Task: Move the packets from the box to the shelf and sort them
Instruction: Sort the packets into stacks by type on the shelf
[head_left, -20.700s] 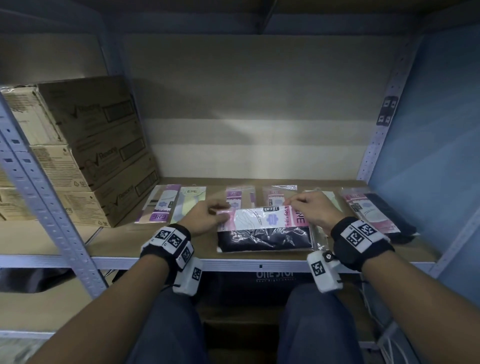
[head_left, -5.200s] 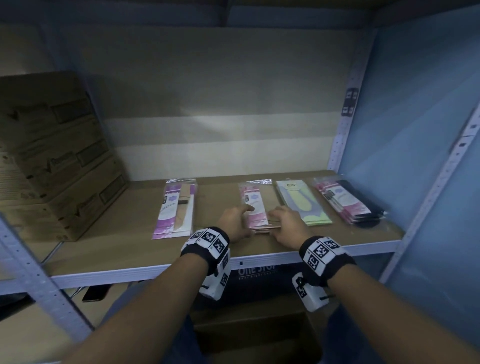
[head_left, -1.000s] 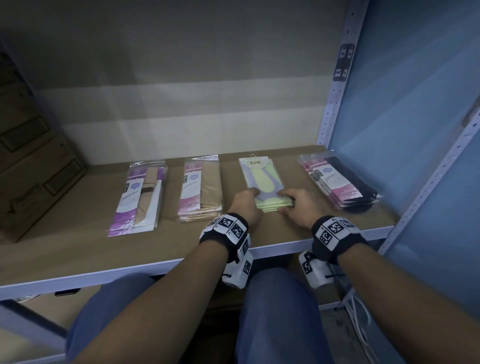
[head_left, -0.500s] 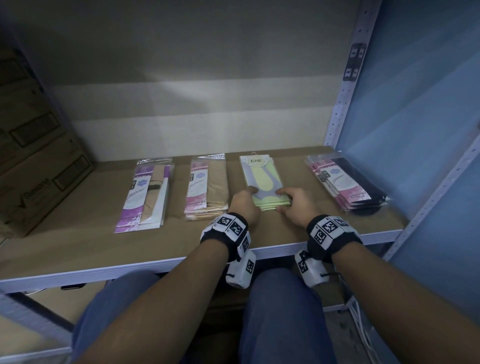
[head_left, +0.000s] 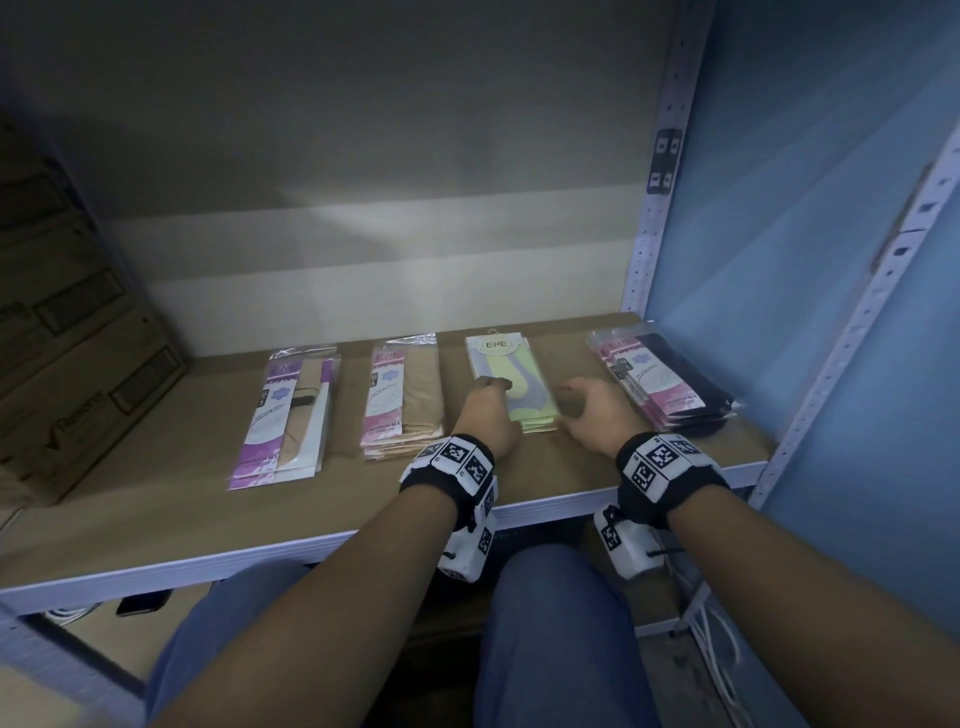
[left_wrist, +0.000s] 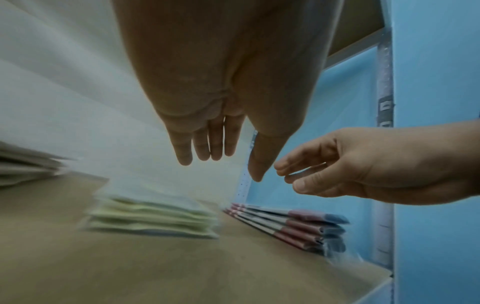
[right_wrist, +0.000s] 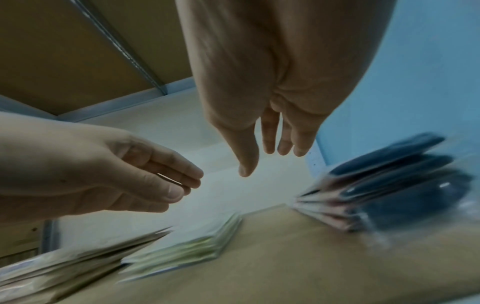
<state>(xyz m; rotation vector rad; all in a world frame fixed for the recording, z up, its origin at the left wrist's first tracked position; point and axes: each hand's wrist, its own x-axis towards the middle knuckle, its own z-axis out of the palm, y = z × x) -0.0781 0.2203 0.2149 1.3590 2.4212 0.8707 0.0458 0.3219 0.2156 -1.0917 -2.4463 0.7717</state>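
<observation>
From the head view, four stacks of packets are lying in a row on the shelf (head_left: 519, 467), each stack one kind, so the sorting is looking close to done. On the far left is the purple stack (head_left: 291, 410), next the beige stack (head_left: 402, 397), then the green stack (head_left: 511, 379), and at the far right the dark stack (head_left: 665, 379) is sitting a little askew against the blue wall (head_left: 831, 260). The left hand (head_left: 488, 413) and the right hand (head_left: 592, 413) are hovering on either side of the green stack's near end, fingers loose, holding nothing (they seem placed to square its edges, though I am only judging that). Brown cartons (head_left: 78, 364) are standing at the left end of the shelf. The box the packets came from is not showing clearly.

In the left wrist view, the left hand (left_wrist: 207, 127) is hanging above the blurred green stack (left_wrist: 150, 216) with straight, relaxed fingers (left_wrist: 217, 144), clear of it. The right hand (left_wrist: 363, 164) is coming in from the side with fingers gently bent, empty. The dark stack (left_wrist: 293, 226) is lying beyond.

In the right wrist view, the right hand (right_wrist: 272, 123) is likewise spread and loose above the shelf, apart from every packet, while the left hand (right_wrist: 103, 168) is floating empty over the green stack (right_wrist: 187, 255), the dark stack (right_wrist: 389, 189) off to the right
</observation>
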